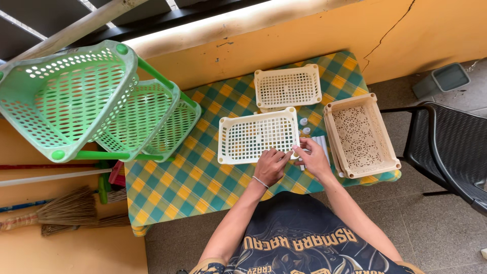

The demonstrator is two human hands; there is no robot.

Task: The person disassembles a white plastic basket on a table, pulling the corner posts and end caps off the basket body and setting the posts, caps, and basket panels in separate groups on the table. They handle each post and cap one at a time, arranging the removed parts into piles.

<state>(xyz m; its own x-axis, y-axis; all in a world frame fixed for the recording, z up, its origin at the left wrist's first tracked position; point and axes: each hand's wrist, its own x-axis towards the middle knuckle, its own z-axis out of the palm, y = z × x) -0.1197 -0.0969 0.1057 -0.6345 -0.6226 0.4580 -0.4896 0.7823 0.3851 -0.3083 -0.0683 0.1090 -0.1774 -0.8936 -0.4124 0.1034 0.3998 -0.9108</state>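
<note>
White tray [258, 136]: left hand [270, 166] and right hand [313, 159] touch its corner.

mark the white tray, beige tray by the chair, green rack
white perforated plastic tray [257, 137], head view, on its floor
beige patterned plastic tray [361, 134], head view, on its floor
green plastic tiered rack [66, 99], head view, top basket's floor

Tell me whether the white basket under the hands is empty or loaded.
Empty. The checked tablecloth shows through the white basket everywhere; nothing lies inside. Both hands touch only its near rim.
</note>
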